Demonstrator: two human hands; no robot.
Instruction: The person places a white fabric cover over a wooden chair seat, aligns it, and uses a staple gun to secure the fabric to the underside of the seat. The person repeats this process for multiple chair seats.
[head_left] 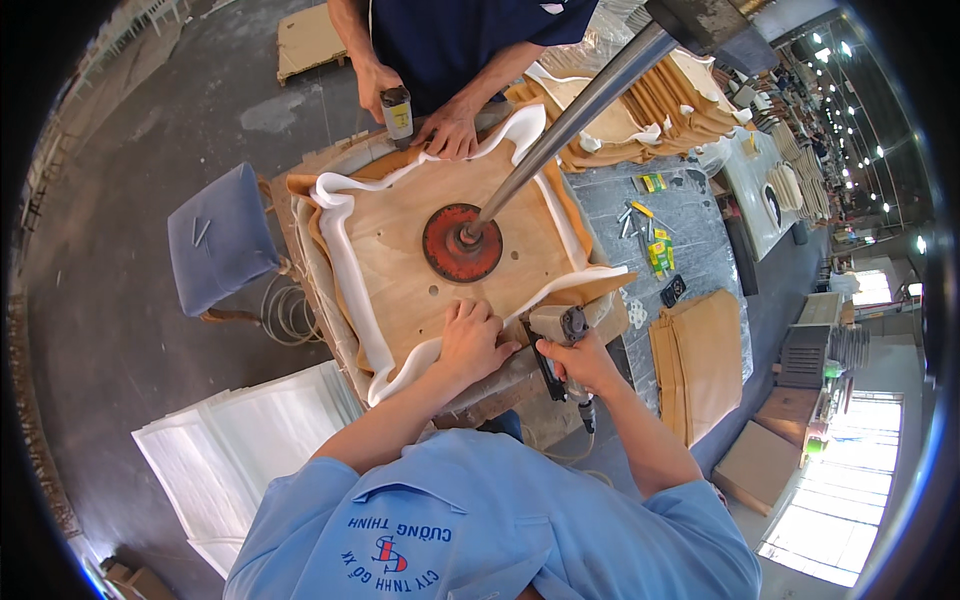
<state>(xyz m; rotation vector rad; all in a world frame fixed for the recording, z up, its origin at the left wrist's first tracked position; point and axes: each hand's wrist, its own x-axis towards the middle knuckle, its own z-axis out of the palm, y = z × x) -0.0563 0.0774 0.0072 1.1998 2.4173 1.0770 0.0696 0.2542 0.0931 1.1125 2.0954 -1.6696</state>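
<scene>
I have the right hand (pixel 585 362) wrapped around a staple gun (pixel 556 324) beside the near right edge of the wooden panel (pixel 388 275), which lies centrally under a red disc (pixel 442 262). The left hand (pixel 470 345) rests over the panel's near edge; from here I can't tell whether its fingers pinch the white padding (pixel 345 250).

The left hand (pixel 474 343) lies spread (palm down), the right hand (pixel 582 362) curled tight.
</scene>
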